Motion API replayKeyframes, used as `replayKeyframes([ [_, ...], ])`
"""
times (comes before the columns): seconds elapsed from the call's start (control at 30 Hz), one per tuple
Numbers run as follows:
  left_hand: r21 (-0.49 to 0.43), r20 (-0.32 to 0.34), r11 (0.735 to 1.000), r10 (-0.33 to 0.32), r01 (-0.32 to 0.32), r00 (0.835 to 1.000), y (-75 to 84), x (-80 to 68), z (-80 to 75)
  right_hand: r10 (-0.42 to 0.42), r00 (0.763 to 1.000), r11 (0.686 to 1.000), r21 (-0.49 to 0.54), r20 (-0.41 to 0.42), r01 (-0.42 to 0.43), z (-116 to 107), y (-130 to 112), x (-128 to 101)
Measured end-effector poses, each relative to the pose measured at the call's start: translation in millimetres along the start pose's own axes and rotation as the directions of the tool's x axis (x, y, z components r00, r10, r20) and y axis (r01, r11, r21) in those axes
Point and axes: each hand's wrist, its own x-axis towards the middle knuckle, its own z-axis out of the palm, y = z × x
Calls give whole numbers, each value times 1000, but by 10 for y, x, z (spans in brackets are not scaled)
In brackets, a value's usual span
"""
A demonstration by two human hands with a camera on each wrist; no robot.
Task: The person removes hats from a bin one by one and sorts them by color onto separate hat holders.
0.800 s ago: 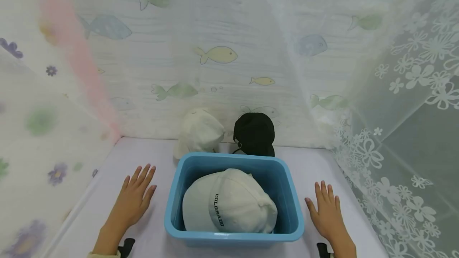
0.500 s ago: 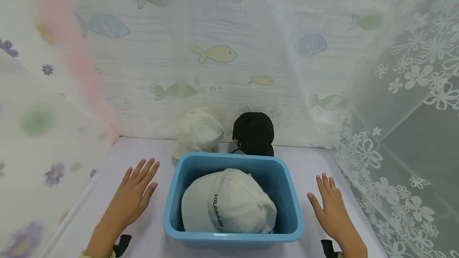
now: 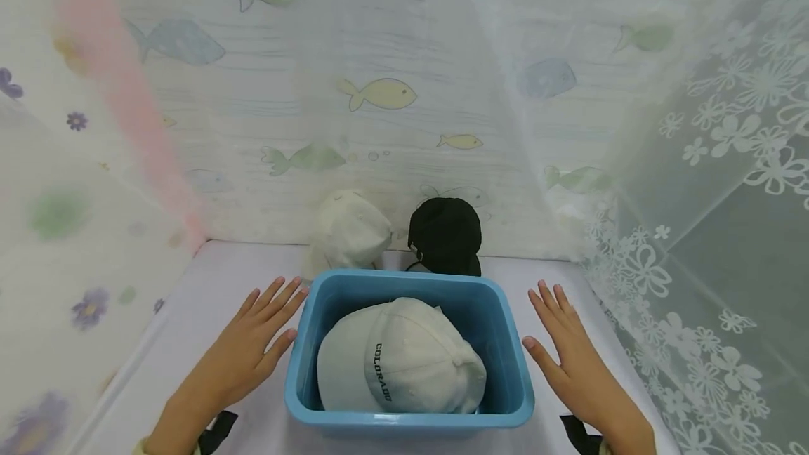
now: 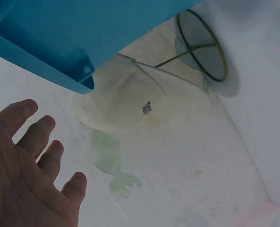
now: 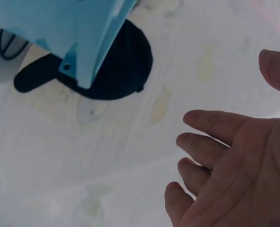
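A light blue plastic bin stands on the white table, with a pale cap lettered COLORADO lying inside it. On the bin's left side my left hand hovers with fingers extended, the fingertips close to the rim; whether they touch it I cannot tell. My right hand is spread at the right side, its thumb near the bin wall. Both palms face the bin, and neither holds anything. In the left wrist view the palm shows bare, as does the right palm in the right wrist view.
Behind the bin, a cream cap and a black cap sit side by side near the back edge. A round wire stand shows beside the cream cap. Printed sheer curtains enclose the table on three sides.
Both hands have moved inward and slightly forward, closing toward the bin's left and right sides. The bin and the caps have stayed in place, with a slight shift of the head view.
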Motion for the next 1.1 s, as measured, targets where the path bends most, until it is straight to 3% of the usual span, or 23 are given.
replayKeyframes([
  [0.17,14,-12,998,55,-55,998,159,107,-70,-19,999,1000,-12,28,20,9,-157,-41],
  [0.33,8,36,997,70,-71,997,326,241,-136,-53,996,999,-9,76,54,118,-203,-129],
  [0.57,-65,102,988,143,-137,984,507,423,-158,-265,961,961,-62,78,270,390,-122,-135],
  [0.7,-164,152,967,220,-195,964,623,534,-132,-323,943,941,-84,81,329,507,-57,-149],
  [0.87,-278,260,937,287,-214,922,738,597,-94,-299,950,949,-81,85,306,606,-4,-210],
  [1.1,-254,302,933,326,-254,896,803,601,-132,-309,949,939,-139,65,315,677,23,-233],
])
